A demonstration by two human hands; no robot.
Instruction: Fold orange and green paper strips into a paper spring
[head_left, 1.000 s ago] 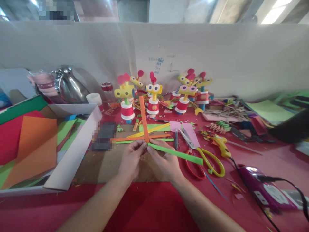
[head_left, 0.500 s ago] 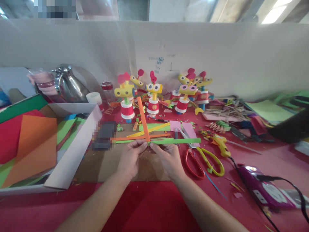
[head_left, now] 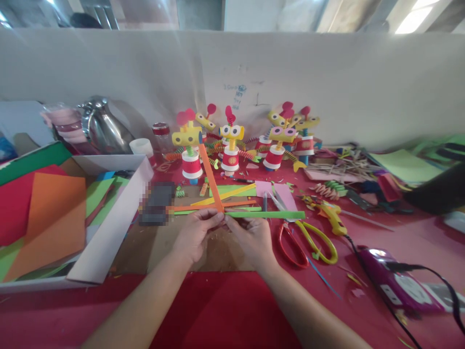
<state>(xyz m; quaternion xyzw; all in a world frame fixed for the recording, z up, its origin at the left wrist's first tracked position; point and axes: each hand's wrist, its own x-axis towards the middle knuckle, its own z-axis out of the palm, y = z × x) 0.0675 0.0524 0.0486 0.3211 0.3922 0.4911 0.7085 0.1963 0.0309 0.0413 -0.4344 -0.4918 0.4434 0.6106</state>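
Observation:
My left hand (head_left: pixel 198 232) and my right hand (head_left: pixel 253 238) pinch the joined ends of two paper strips above a brown cardboard sheet (head_left: pixel 160 249). From the pinch, an orange paper strip (head_left: pixel 211 178) rises away from me, leaning left. A green paper strip (head_left: pixel 276 214) runs level to the right, over my right fingers. Both thumbs press close together where the strips meet; the fold itself is mostly covered by the fingertips. Behind my hands, on the cardboard, lie a yellow strip (head_left: pixel 240 192) and more orange and green strips.
Scissors (head_left: pixel 293 247) with red and yellow handles lie right of my hands, near a yellow glue gun (head_left: pixel 336 219). A white box (head_left: pixel 119 228) of coloured paper stands left, beside a dark, blurred object (head_left: pixel 158 203). Several paper-cup figures (head_left: pixel 230 157) stand at the back.
The orange strip's upper end has swung left, so it leans more. The green strip has dipped slightly and shifted a little right. Both hands keep their pinch at nearly the same place.

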